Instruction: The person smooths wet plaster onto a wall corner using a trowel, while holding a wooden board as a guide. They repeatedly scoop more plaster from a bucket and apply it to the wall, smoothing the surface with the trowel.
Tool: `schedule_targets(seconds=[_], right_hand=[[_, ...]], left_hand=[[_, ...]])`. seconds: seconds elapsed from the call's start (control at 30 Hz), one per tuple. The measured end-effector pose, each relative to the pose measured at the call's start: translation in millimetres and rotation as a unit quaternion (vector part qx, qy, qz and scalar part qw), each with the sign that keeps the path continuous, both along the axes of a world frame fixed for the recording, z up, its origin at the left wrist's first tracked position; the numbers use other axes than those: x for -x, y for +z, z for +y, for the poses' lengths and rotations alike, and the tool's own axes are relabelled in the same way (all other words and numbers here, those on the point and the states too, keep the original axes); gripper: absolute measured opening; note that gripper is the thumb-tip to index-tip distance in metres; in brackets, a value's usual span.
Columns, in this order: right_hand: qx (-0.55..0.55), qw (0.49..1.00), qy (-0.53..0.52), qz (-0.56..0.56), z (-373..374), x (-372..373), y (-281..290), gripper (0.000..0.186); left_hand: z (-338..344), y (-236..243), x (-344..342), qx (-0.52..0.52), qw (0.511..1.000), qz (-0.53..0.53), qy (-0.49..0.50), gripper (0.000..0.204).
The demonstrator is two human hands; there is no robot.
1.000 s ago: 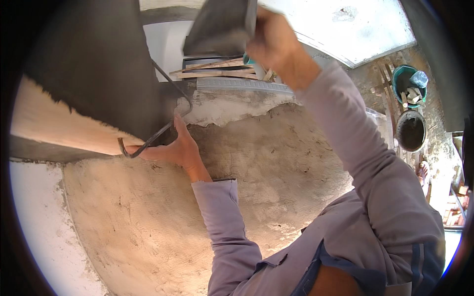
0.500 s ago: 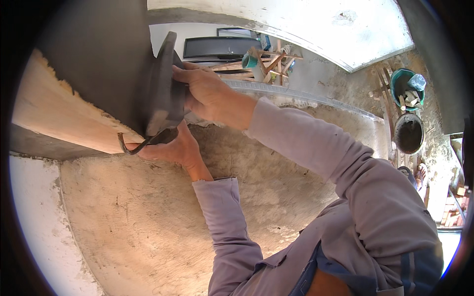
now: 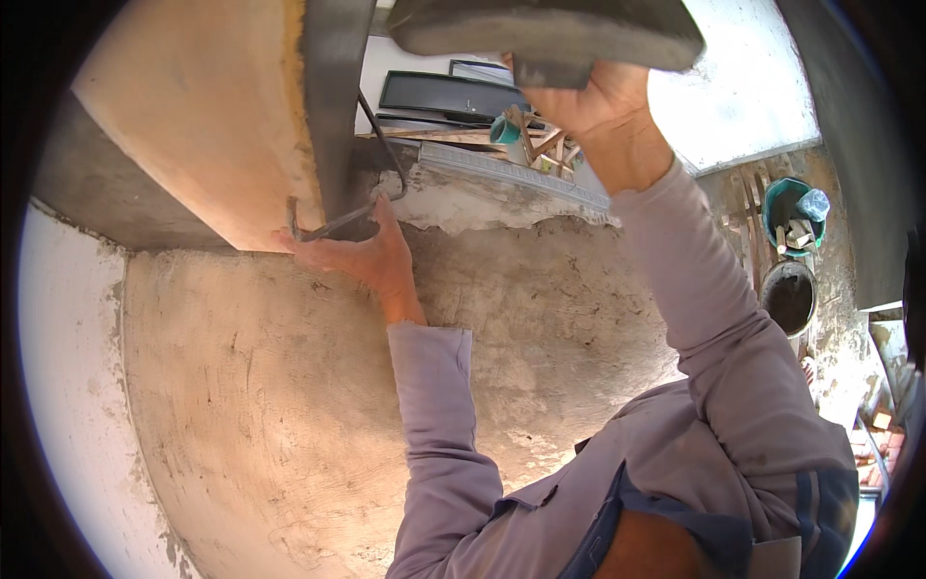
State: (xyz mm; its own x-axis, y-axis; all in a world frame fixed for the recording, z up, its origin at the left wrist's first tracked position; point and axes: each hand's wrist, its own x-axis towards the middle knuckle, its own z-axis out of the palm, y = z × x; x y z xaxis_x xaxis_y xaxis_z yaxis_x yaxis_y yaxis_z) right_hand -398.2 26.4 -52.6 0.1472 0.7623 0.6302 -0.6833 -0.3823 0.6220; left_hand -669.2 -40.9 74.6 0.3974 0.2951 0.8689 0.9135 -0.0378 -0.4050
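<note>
My right hand [image 3: 603,101] is raised at the top, closed round the block handle of a dark plastering float [image 3: 550,34]. The float's broad slab lies across the upper edge of the picture. Lower and to the left, my left hand [image 3: 362,256] holds a thin bent metal rod [image 3: 352,220], thumb at its corner and fingers along its lower arm. The rod's short hooked end rests at the lower end of a pale wooden board [image 3: 207,106]. Its long arm runs up beside the grey plastered face [image 3: 333,87] next to the board. Some fingertips are hidden.
Below is a rough plastered wall [image 3: 521,338]. A metal strip [image 3: 511,174] crosses behind my hands. At the right stand a green tub [image 3: 772,207] with pieces in it and a dark bucket [image 3: 788,299]. Wooden frames [image 3: 555,150] lie farther off.
My right hand has carried the float up and right, away from the plastered face and the rod. My left hand stays at the rod, which now shows more fully. The view has shifted.
</note>
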Motion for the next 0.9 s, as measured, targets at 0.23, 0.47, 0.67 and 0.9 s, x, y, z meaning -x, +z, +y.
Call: schedule_targets(seconds=[0.23,0.47,0.67,0.9], right_hand=[[0.114,0.961,0.063,-0.243,-14.3,82.0,53.4,0.028],[0.067,0.961,0.032,-0.266,-29.7,44.9,75.9,0.029],[0.041,0.983,-0.051,-0.173,-57.1,-49.2,51.4,0.034],[0.096,0.98,-0.143,-0.097,-58.0,-128.8,-41.4,0.037]], left_hand=[[-12.4,-9.3,-20.3,0.006,1.0,-0.025,-0.012,0.123],[-17.9,-9.3,-29.7,-0.016,1.0,-0.013,-0.02,0.121],[-20.1,-16.2,-18.8,-0.012,0.999,-0.029,0.004,0.118],[-9.2,-17.5,-16.2,-0.014,0.997,-0.036,-0.074,0.117]])
